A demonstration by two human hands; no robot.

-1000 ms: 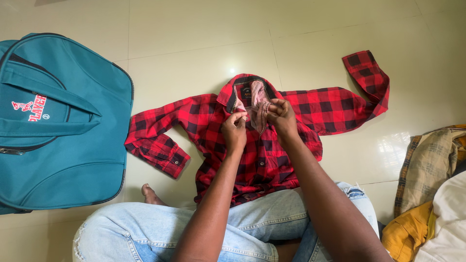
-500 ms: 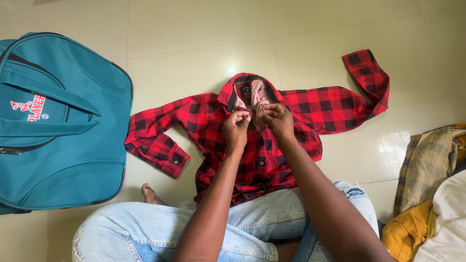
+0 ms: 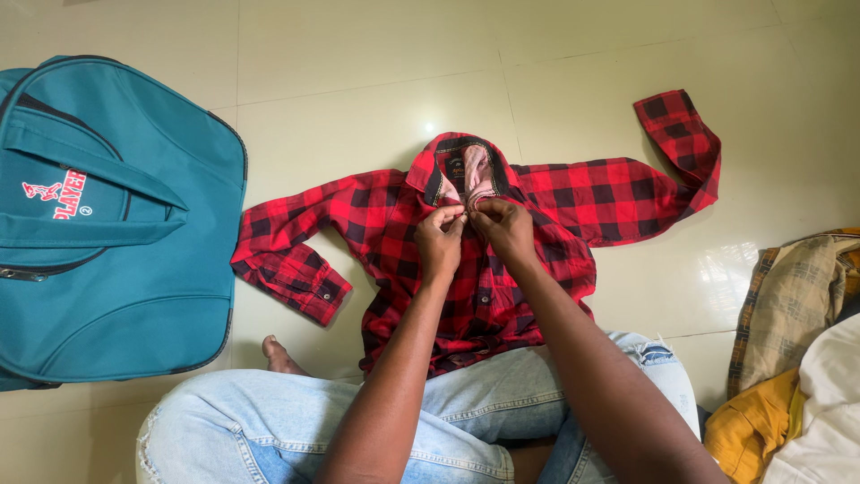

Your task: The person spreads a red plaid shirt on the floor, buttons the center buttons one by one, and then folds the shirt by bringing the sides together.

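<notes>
Head view, item by item.

Shirt (image 3: pixel 394 224): red and black check, long sleeves, spread front-up on the pale tiled floor (image 3: pixel 358 63) at the centre of the frame. One sleeve runs to the middle left; the other bends up toward the upper right. Collar stands open, showing a pale lining. The hem lies against your knees.

Your left hand (image 3: pixel 439 242): centre of frame, just below the collar, fingers pinched shut on the shirt's front edge.

Your right hand (image 3: pixel 503 229): just beside the left, knuckles nearly touching it, fingers likewise closed on the opposite front edge. What sits between the fingertips is too small to tell, possibly a button.

Jeans (image 3: pixel 269 421): light blue, your legs folded across the bottom of the frame; a bare toe (image 3: pixel 273 354) shows at lower left of the shirt.

Bag (image 3: pixel 107 224): teal, zipped, handles flat, at the left edge, near the shirt's sleeve cuff but apart from it.

Clothes pile (image 3: pixel 797 358): checked beige, yellow and white fabric, lower right corner.
</notes>
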